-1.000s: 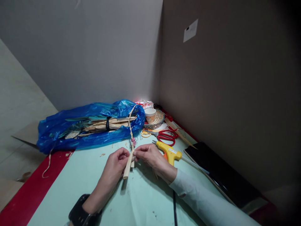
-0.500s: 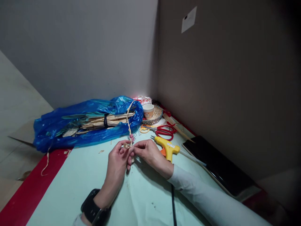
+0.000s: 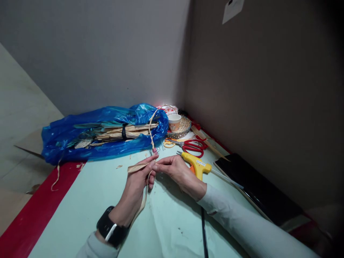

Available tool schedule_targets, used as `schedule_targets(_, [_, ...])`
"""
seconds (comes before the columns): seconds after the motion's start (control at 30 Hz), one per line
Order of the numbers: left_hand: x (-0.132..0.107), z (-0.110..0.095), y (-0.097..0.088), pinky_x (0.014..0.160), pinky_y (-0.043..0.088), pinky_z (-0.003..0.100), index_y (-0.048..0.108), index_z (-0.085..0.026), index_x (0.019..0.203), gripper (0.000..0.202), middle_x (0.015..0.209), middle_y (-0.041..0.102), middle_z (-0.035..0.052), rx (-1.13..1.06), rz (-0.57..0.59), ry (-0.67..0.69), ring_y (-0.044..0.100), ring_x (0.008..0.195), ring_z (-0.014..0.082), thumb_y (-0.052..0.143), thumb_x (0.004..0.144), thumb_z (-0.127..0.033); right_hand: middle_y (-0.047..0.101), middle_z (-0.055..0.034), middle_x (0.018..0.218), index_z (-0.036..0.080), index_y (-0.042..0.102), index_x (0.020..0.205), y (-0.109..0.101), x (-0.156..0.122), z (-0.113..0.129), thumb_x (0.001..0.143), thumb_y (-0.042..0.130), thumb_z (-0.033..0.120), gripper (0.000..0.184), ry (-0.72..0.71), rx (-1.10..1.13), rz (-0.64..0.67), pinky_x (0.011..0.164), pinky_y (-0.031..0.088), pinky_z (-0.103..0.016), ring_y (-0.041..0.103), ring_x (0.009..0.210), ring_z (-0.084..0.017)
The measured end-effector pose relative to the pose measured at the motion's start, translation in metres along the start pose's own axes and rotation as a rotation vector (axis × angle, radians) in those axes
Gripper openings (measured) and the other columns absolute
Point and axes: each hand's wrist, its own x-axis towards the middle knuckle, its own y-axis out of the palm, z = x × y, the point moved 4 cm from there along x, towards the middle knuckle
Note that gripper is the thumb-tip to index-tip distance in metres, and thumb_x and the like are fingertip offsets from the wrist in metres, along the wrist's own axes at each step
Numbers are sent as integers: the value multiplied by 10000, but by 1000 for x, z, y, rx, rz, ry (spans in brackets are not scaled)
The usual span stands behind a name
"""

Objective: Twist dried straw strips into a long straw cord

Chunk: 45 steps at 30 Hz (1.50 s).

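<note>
Your left hand (image 3: 137,182) and right hand (image 3: 177,172) meet, pinching straw strips (image 3: 135,167) between fingertips, likely so the braid (image 3: 151,133) at twelve o'clock can't loosen. Glue gun (image 3: 198,164) sits at three o'clock, probably for reach.

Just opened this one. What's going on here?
A person's left hand and right hand meet at the fingertips, pinching pale fibre strips. One strip crosses the left hand; another trails below. Beyond the fingers, a braided cord leads away. The yellow glue gun and red-handled scissors lie on the table, unheld, near a blue plastic bag.
</note>
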Motion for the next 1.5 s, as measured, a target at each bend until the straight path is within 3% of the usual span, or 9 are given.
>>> schedule_targets(0.17, [-2,-1,1,353,350,117,617,-119,1191,442,615,553,-30,-50,4,19,411,421,31,658,796,-314,662,-35,611,109,714,666,-8,3,-4,652,745,395,288,59,-57,-165,648,419,-263,559,592,-133])
schedule_targets(0.33, [0,0,1,412,462,173,558,-162,1284,494,634,609,-1,-99,122,-73,522,475,87,626,825,-330,602,-8,533,124,654,575,-7,1,0,716,662,319,241,73,-38,-147,578,391,-247,520,511,-111])
schedule_targets(0.43, [1,-1,-4,519,519,189,591,-171,1246,482,708,656,14,-104,133,-86,577,546,97,687,780,-240,604,-12,531,121,663,600,-5,-1,3,756,605,280,231,53,-60,-140,555,374,-234,527,521,-111])
schedule_targets(0.57, [-2,-4,-5,631,529,189,553,-220,1280,550,787,700,21,-178,165,-84,623,628,97,703,756,-146,623,-18,563,113,686,624,-5,-3,7,718,643,278,195,56,-83,-190,514,322,-220,507,538,-102])
schedule_targets(0.67, [-3,-5,-4,601,504,170,555,-209,1270,578,829,710,34,-188,167,-67,612,612,84,723,725,-115,605,-3,543,112,703,642,-7,-4,9,685,681,289,183,97,-83,-230,497,294,-218,453,506,-86])
schedule_targets(0.83, [-4,-8,-3,505,415,152,646,-131,1074,406,728,672,9,-127,48,31,520,533,56,746,681,-163,504,47,477,117,702,643,-13,-3,7,709,684,314,209,112,-145,-260,474,253,-218,294,437,-52])
schedule_targets(1.17, [-11,-15,2,482,356,185,544,-231,899,242,589,597,-67,162,-43,202,494,502,98,695,710,-222,497,43,463,138,686,590,-14,2,-4,703,651,299,200,93,-156,-325,493,276,-226,345,452,-77])
schedule_targets(1.37, [-20,-39,-2,666,425,256,621,-218,741,56,751,645,-5,514,-195,447,585,699,165,667,756,-244,388,59,401,152,666,543,-17,-2,-4,688,626,280,198,68,-196,-368,469,191,-238,273,446,-82])
schedule_targets(1.5, [-30,-41,4,740,433,296,691,-216,761,61,790,668,36,675,-124,646,594,784,205,647,766,-174,413,49,423,147,657,540,-17,-2,-5,667,597,246,172,72,-157,-354,468,182,-238,281,453,-82])
